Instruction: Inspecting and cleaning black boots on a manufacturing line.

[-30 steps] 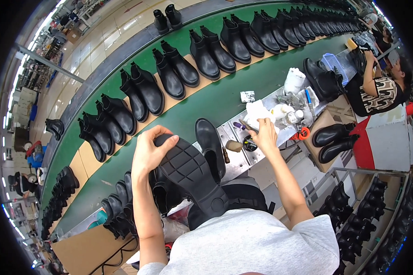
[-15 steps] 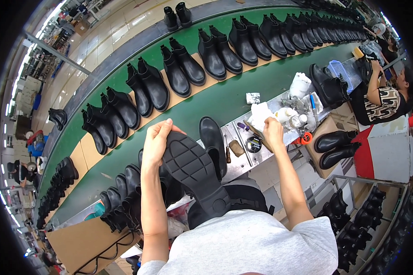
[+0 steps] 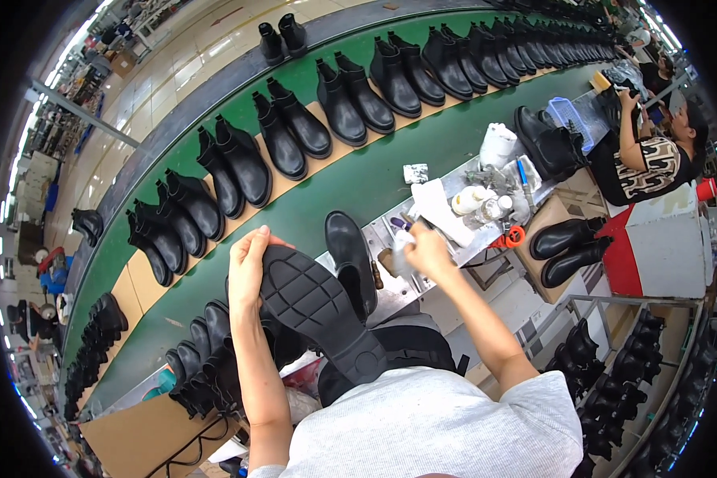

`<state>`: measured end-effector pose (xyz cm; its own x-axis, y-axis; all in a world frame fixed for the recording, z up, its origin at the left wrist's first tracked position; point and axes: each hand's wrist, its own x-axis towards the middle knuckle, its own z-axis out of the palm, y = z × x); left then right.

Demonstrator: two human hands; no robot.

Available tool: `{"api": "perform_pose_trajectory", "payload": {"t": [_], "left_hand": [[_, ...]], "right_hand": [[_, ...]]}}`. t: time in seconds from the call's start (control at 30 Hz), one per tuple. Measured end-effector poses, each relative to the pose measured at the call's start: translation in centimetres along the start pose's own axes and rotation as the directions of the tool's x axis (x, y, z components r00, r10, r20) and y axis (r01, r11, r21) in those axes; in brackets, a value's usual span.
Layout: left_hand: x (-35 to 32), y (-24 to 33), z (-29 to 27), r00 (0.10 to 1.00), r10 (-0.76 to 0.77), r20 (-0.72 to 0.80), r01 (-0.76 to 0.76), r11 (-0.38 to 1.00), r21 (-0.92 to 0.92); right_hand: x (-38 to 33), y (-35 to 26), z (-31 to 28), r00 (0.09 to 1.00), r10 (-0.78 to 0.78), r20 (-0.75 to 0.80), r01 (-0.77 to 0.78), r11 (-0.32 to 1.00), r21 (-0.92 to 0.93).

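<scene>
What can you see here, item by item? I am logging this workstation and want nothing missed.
boot: one, black, sole up, gripped at the toe by the left hand
second boot: one, black, on the metal tray
cloth: one, white, in the right hand
metal tray: one, grey, at the belt's near edge
bottles: several, pale, on the tray
boots on belt: many pairs, black, along the green belt
co-worker: one, seated, far right
left hand: on the boot toe
right hand: over the tray
</scene>
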<state>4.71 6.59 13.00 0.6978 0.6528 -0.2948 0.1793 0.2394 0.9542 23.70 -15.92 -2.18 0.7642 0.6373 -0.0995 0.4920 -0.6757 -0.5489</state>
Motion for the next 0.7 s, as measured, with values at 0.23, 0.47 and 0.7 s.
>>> {"api": "perform_pose_trajectory", "payload": {"t": [0.23, 0.47, 0.7], "left_hand": [[-0.2, 0.1, 0.5, 1.000, 0.004, -0.012, -0.004, 1.000, 0.025], [0.6, 0.2, 1.6, 1.000, 0.023, 0.018, -0.024, 0.998, 0.050], [0.9, -0.2, 1.8, 0.999, 0.018, 0.051, -0.019, 0.999, 0.035]], "right_hand": [[1.6, 2.7, -0.2, 0.923, 0.040, -0.382, 0.001, 0.994, 0.105], [5.4, 9.5, -2.0, 0.974, 0.219, 0.054, -0.218, 0.855, 0.471], [2.0, 7.1, -6.7, 0.955, 0.117, 0.273, -0.284, 0.093, 0.954]]}}
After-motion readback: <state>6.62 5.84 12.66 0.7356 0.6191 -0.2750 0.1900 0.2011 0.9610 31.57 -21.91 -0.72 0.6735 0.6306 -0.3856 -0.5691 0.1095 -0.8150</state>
